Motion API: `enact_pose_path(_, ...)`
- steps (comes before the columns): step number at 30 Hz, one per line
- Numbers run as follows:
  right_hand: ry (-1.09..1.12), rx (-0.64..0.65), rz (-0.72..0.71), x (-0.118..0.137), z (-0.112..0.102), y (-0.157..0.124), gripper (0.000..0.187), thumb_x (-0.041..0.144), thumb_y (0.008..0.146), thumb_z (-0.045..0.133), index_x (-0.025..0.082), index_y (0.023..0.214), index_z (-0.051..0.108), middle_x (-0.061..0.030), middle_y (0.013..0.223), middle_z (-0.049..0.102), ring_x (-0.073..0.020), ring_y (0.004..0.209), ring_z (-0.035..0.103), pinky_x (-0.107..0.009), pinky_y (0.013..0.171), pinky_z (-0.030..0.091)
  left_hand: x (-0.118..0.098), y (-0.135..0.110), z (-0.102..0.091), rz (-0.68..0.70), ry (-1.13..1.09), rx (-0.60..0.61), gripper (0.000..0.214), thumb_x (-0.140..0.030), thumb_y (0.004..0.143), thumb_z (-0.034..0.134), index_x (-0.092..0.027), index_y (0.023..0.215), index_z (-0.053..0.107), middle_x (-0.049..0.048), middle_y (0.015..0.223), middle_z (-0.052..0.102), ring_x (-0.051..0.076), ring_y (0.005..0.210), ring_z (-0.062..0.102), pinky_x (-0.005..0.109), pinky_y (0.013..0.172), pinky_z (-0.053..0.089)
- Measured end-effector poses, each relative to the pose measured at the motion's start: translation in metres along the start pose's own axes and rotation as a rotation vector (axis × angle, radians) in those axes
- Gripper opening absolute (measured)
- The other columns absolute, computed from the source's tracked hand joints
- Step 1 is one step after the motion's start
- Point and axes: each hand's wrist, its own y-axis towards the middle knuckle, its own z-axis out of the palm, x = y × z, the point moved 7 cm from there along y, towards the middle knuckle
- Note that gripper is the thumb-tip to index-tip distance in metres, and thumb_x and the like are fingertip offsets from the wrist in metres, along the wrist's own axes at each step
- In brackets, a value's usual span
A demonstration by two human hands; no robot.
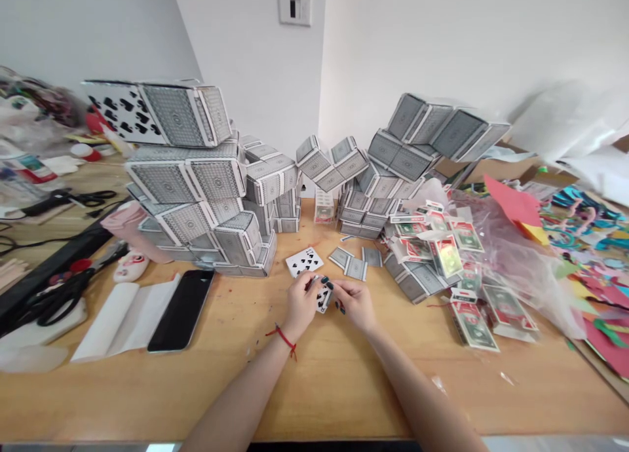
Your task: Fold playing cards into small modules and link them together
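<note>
At the middle of the table [339,386], one playing card [323,301] sits between the left hand [301,302] and right hand [358,304], fingertips of both pinched on it. Its long axis appears to run away from the body; fingers hide the far end. Grey-backed cards [354,268] lie just beyond, nearer the right hand.

face-down cards [356,268]: 3 | held card [323,300]: 1 | phone [181,311]: 1
</note>
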Motion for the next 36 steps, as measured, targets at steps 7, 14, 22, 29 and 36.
enact_pose_path(7,-0.231,-0.096,-0.195,0.017,0.004,-0.010,0.025,0.036,0.076,0.051,0.018,0.081,0.068,-0.0052,0.069,0.065,-0.0153,0.055,0.055,-0.025,0.052,0.044,-0.001,-0.003,-0.010,0.016,0.063,-0.091,0.027,-0.029,0.076,0.047,-0.017,0.053,0.039,-0.0031,0.057,0.041,0.009,0.057,0.040,0.020,0.055,0.032)
enact_pose_path(14,0.093,0.092,0.101,-0.008,0.006,-0.003,0.027,0.043,0.074,0.052,0.016,0.070,0.058,0.0031,0.045,0.048,-0.0087,0.035,0.042,-0.019,0.033,0.034,-0.007,0.000,0.000,0.082,0.246,0.067,0.028,-0.030,0.082,0.035,-0.018,0.057,0.036,-0.0028,0.056,0.041,0.010,0.055,0.039,0.021,0.053,0.029)
enact_pose_path(22,0.225,0.196,0.162,-0.010,0.008,-0.003,0.026,0.041,0.072,0.057,0.016,0.074,0.053,0.0078,0.045,0.040,-0.0038,0.035,0.032,-0.015,0.032,0.025,-0.010,-0.001,0.005,0.147,0.313,0.128,0.028,-0.029,0.083,0.033,-0.018,0.057,0.035,-0.0026,0.053,0.040,0.010,0.053,0.039,0.021,0.051,0.029)
enact_pose_path(29,0.213,0.267,0.145,-0.007,0.009,-0.006,0.026,0.042,0.071,0.057,0.017,0.075,0.052,0.0069,0.050,0.040,-0.0044,0.037,0.033,-0.017,0.035,0.025,-0.018,-0.003,0.010,0.203,0.341,0.192,0.030,-0.028,0.082,0.035,-0.018,0.055,0.035,-0.0026,0.052,0.040,0.009,0.051,0.038,0.021,0.050,0.027)
enact_pose_path(36,0.086,0.321,0.019,0.003,0.014,-0.008,0.024,0.039,0.076,0.051,0.017,0.069,0.046,0.0049,0.058,0.039,-0.0065,0.047,0.034,-0.019,0.044,0.029,-0.011,-0.007,0.015,0.175,0.334,0.261,0.031,-0.030,0.083,0.034,-0.017,0.055,0.039,-0.0023,0.051,0.041,0.009,0.051,0.038,0.022,0.049,0.027)
